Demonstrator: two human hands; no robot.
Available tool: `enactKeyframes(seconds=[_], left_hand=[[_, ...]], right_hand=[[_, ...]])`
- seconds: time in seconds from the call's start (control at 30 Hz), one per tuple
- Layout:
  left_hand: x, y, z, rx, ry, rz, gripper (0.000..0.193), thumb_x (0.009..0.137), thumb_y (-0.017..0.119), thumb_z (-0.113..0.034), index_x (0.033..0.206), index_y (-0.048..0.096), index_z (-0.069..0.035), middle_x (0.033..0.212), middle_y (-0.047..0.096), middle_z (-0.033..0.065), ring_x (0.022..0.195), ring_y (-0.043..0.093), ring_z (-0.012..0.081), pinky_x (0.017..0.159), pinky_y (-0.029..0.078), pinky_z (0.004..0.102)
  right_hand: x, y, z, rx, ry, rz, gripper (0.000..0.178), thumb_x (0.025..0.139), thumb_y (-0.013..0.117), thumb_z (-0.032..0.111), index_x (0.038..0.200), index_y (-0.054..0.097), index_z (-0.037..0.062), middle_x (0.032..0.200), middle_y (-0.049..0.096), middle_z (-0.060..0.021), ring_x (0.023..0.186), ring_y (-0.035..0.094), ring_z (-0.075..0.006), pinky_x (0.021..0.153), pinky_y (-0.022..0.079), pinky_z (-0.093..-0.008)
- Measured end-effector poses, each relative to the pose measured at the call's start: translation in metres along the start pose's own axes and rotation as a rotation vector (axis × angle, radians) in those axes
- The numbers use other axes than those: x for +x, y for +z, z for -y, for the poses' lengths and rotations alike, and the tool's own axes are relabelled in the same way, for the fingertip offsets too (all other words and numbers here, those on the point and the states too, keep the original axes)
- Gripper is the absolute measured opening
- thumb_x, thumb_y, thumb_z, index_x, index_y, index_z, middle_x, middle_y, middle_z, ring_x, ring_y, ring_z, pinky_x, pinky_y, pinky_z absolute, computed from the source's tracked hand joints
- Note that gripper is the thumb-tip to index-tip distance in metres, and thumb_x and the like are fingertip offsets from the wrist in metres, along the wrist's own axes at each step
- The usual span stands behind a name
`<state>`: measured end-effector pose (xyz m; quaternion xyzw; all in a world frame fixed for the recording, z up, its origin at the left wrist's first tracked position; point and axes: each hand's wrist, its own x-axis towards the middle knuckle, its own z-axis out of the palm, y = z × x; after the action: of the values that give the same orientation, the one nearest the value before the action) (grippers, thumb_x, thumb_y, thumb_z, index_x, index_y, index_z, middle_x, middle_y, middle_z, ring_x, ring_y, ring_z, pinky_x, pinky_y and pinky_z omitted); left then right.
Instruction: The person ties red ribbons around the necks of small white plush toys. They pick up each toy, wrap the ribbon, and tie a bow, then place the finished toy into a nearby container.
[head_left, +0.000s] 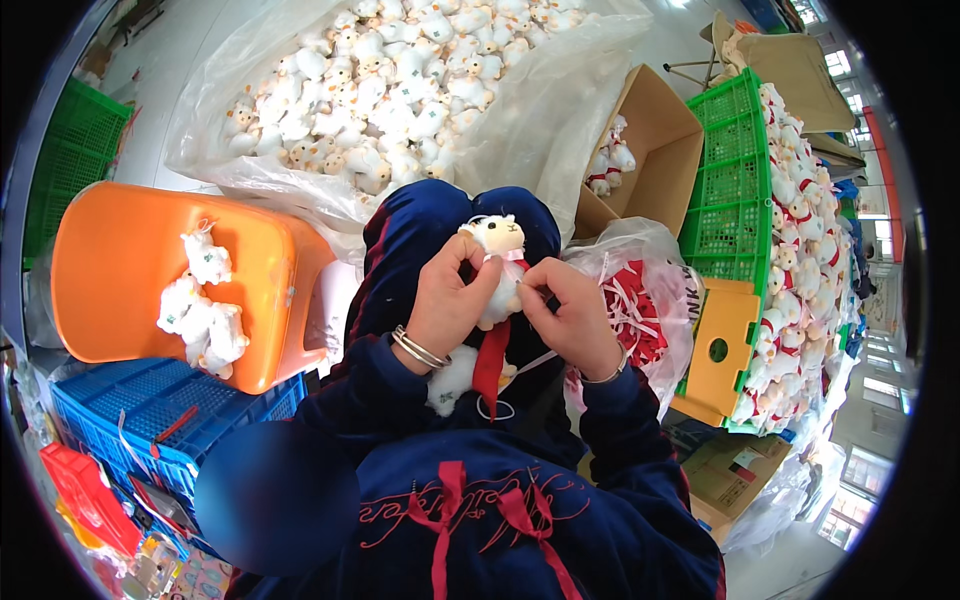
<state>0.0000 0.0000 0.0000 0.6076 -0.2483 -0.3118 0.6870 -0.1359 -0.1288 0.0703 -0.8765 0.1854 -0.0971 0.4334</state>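
Over my lap, my left hand [455, 300] is closed around a small white plush sheep [497, 238], its cream face turned up. Pale pink ribbon circles the toy's neck, with some red cloth beside it. Thumb and fingers of my right hand [568, 312] pinch together at the toy's chest, on what looks like a thin ribbon; the fingertips hide most of it. A pale ribbon end [536, 363] trails below that hand. Under the toy hangs a red cloth strip [490, 365]. A second white plush [455, 382] lies on my lap, partly covered by my left wrist.
A large clear plastic bag [225, 130] full of white plush toys lies ahead. At left, an orange stool [110, 270] carries several plushes, beside a blue crate [100, 395]. To the right are a bag of red ribboned pieces [635, 315], a cardboard box [660, 130] and a green crate [730, 180].
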Motion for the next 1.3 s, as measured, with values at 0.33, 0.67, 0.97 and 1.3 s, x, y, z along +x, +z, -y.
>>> enactKeyframes(seconds=[0.33, 0.67, 0.97, 1.3], left_hand=[[-0.012, 0.006, -0.013, 0.098, 0.169, -0.069, 0.023, 0.088, 0.081, -0.007, 0.095, 0.059, -0.005, 0.116, 0.066, 0.0173, 0.081, 0.065, 0.0211, 0.073, 0.055, 0.0339], [-0.029, -0.001, -0.025, 0.262, 0.351, -0.010, 0.024, 0.086, 0.080, -0.001, 0.103, 0.064, -0.006, 0.138, 0.054, 0.0175, 0.103, 0.070, 0.0248, 0.075, 0.058, 0.0300], [-0.035, -0.014, -0.019, 0.004, 0.017, -0.018, 0.011, 0.089, 0.076, -0.001, 0.098, 0.071, -0.002, 0.132, 0.061, 0.0195, 0.119, 0.065, 0.0290, 0.090, 0.055, 0.0362], [-0.031, -0.027, -0.021, -0.258, -0.257, 0.011, 0.012, 0.100, 0.072, -0.012, 0.096, 0.071, 0.000, 0.111, 0.069, 0.0060, 0.083, 0.065, 0.0059, 0.066, 0.055, 0.0200]], right_hand=[[-0.006, -0.022, 0.059, 0.356, 0.367, -0.302, 0.020, 0.101, 0.065, 0.004, 0.121, 0.064, -0.0005, 0.110, 0.072, -0.0044, 0.080, 0.065, -0.0049, 0.070, 0.052, -0.0201], [-0.017, 0.027, 0.038, 0.625, 0.532, -0.292, 0.026, 0.102, 0.066, 0.008, 0.125, 0.060, -0.0035, 0.110, 0.071, -0.0101, 0.078, 0.072, -0.0130, 0.064, 0.057, -0.0240], [-0.016, 0.044, 0.035, 0.573, 0.423, -0.322, 0.011, 0.103, 0.065, 0.006, 0.109, 0.063, -0.0021, 0.093, 0.070, -0.0041, 0.077, 0.068, -0.0085, 0.068, 0.056, -0.0242], [-0.008, 0.052, 0.042, 0.333, 0.335, -0.306, 0.010, 0.108, 0.057, 0.009, 0.103, 0.058, 0.0002, 0.086, 0.068, -0.0045, 0.070, 0.065, -0.0086, 0.063, 0.052, -0.0229]])
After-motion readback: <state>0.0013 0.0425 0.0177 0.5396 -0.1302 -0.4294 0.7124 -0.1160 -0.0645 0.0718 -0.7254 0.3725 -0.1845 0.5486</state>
